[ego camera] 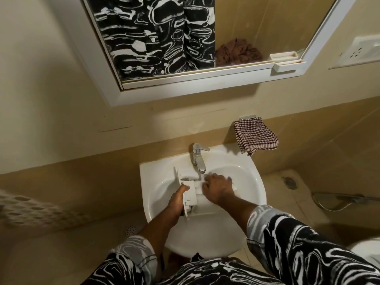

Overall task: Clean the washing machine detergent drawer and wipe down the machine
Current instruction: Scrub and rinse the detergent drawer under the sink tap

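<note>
Detergent drawer (192, 194), white plastic, lies inside a white washbasin (255, 173), held just below the spout of a chrome tap (198, 159). Its flat front panel faces left and its open compartments run to the right. The left hand (176, 199) grips the front panel, thumb on top and fingers clenched around its edge. The right hand (219, 188) lies over the compartments, its fingers curled down and grasping the drawer's body. Both forearms come out of rolled black-and-white patterned sleeves (287, 239).

At far left a pale woven object (30, 208) shows only as a blur. A small round floor drain (131, 230) sits left of the basin. Beige tiles cover the wall. Above the basin a white-framed mirror (246, 27) reflects the patterned shirt and a brown towel (238, 51). A small white tray (285, 65) sits at the mirror's lower right corner. A checked cloth (255, 135) hangs on the wall just right of the tap. Further right are a white wall socket (364, 50), a second floor drain (290, 183) and a chrome shower hose (339, 199).

The right hand hides the drawer's compartments, so their contents cannot be seen. Whether water is running from the tap is hard to make out. A white rounded fixture (368, 251) is cut off at the lower right edge.
</note>
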